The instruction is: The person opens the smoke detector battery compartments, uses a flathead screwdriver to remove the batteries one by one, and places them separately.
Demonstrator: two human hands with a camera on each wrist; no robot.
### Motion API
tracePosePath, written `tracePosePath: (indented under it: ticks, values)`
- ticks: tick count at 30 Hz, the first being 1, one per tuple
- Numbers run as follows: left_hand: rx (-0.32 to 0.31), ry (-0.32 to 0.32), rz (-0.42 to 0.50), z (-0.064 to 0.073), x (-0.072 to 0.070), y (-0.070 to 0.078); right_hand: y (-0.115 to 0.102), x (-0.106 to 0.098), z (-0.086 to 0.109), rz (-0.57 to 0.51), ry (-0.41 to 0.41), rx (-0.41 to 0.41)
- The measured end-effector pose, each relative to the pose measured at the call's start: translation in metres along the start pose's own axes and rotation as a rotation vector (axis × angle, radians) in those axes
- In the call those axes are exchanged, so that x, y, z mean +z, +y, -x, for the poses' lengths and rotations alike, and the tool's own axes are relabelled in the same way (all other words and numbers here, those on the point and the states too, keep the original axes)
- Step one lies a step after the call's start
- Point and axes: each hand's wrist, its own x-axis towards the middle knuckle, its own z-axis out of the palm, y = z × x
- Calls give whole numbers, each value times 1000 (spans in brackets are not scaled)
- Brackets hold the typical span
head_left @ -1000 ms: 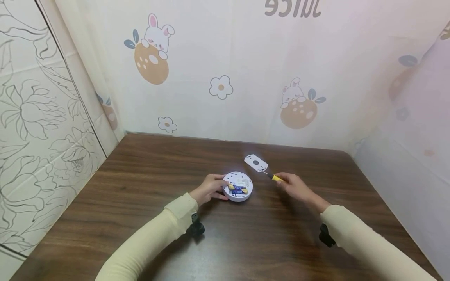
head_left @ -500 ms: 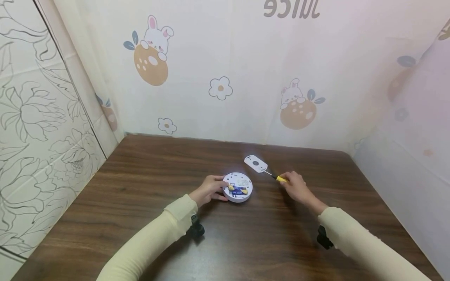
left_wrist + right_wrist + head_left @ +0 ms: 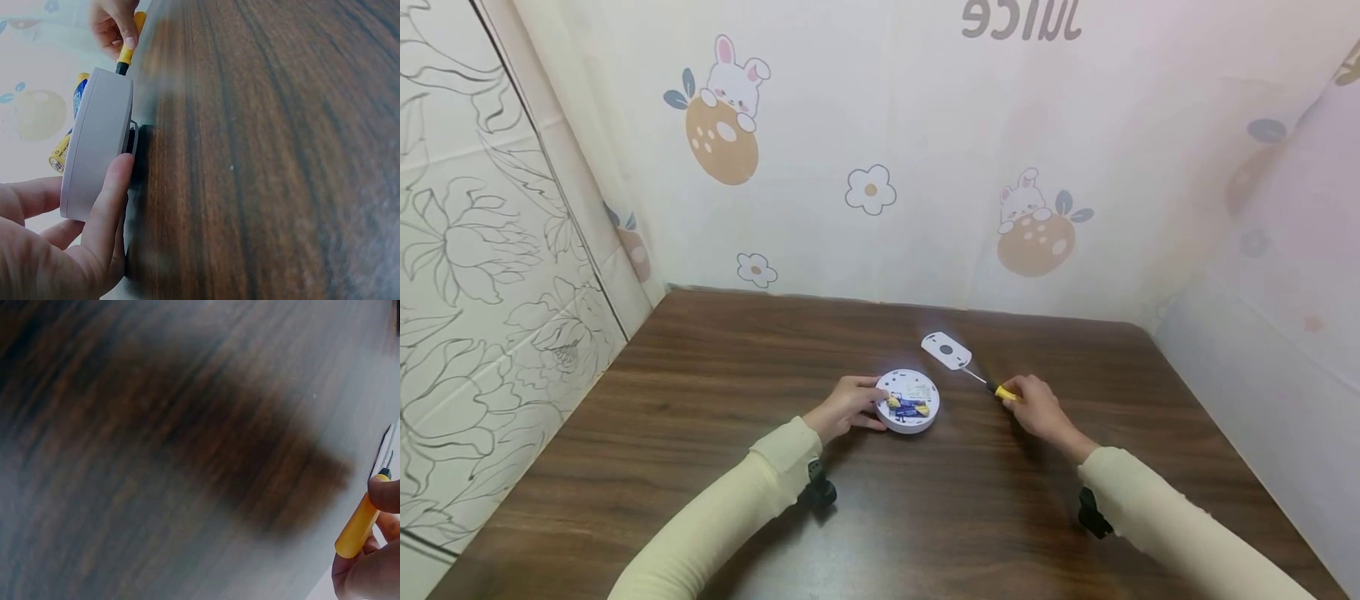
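A round white smoke alarm [image 3: 907,377] stands near the middle of the table, its battery side facing up. On it lie two blue-and-yellow batteries [image 3: 908,407]. My left hand [image 3: 846,405] grips its left side, the thumb and fingers spread around the rim in the left wrist view. To the right, my right hand [image 3: 1036,405] holds a screwdriver [image 3: 1006,392] by its yellow-and-black handle. The shaft points up and left, its tip right at the near edge of a white mounting plate [image 3: 957,359]. This plate has a dark round centre and lies flat behind the alarm.
The brown wood-grain table [image 3: 910,517] extends around the things. Behind it hangs a pale curtain [image 3: 820,117] printed with rabbits and flowers. Flower-patterned panels [image 3: 490,250] stand along the left side. Black wrist cameras [image 3: 822,486] hang below both sleeves.
My right hand has drawn back right and slightly nearer with the screwdriver, so more shaft shows clear of the mounting plate. My left hand and the smoke alarm stay in place.
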Motion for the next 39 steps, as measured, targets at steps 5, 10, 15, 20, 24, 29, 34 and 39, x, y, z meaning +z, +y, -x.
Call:
tracePosePath:
  ticks: [5,10,15,20,24,29,34,39]
  values:
    - [11,-11,1,2,0,-1,2,2,0,-8,-11,-14]
    - [21,-21,7,2,-1,-1,3,4,0,-9,-17,-31]
    - [22,-15,1,3,-1,-1,4,6,1,-13,-25,-31]
    - [13,-12,1,3,-1,-2,4,5,1,-4,-45,-29]
    - [27,-19,-1,2,-1,-2,3,3,0,-1,-52,-41]
    - [45,-24,6,2,0,-2,3,1,-1,3,-53,-60]
    - [49,-28,26,0,1,-3,6,-1,-1,-10,-62,-47]
    - [45,-16,28,0,1,-4,5,-4,-3,-13,-72,-55]
